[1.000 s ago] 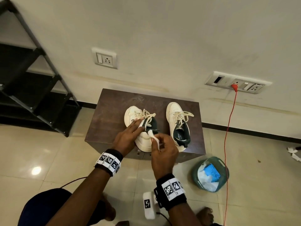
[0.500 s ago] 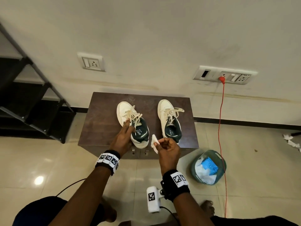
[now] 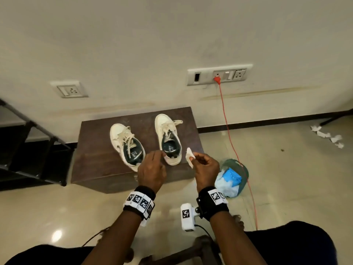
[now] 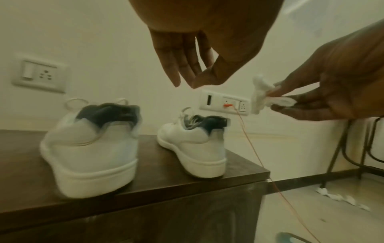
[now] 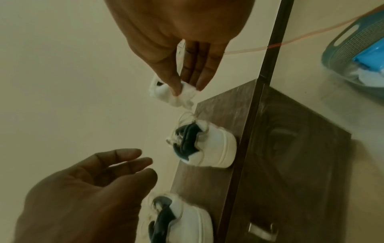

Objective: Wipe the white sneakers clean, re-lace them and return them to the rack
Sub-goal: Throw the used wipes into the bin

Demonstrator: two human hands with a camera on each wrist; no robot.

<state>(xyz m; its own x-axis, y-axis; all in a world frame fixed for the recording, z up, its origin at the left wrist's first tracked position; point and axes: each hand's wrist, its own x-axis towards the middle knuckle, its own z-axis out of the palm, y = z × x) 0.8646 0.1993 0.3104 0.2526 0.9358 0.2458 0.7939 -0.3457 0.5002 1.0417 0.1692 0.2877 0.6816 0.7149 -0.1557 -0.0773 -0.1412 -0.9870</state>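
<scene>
Two white sneakers with dark green lining stand side by side on a brown cabinet [image 3: 95, 159], toes toward the wall. The left sneaker [image 3: 126, 144] and the right sneaker [image 3: 168, 138] both have loose laces. My left hand [image 3: 158, 153] hovers by the right sneaker's heel, fingers relaxed and holding nothing; the left wrist view shows the left hand [image 4: 185, 85] above the shoes. My right hand [image 3: 193, 158] pinches a crumpled white wipe [image 3: 189, 153] between thumb and fingers, just right of that shoe; the right wrist view shows the wipe [image 5: 176, 97] off the shoe.
A black shoe rack [image 3: 28, 150] stands at the left. A teal basket [image 3: 242, 167] holding a blue pack and white wipes sits on the floor right of the cabinet. A red cable [image 3: 229, 134] runs down from a wall socket. Crumpled wipes [image 3: 328, 136] lie far right.
My left hand has let go of the left sneaker's laces and moved right, to the right sneaker's heel. My right hand has carried the wipe rightward, away from the left sneaker.
</scene>
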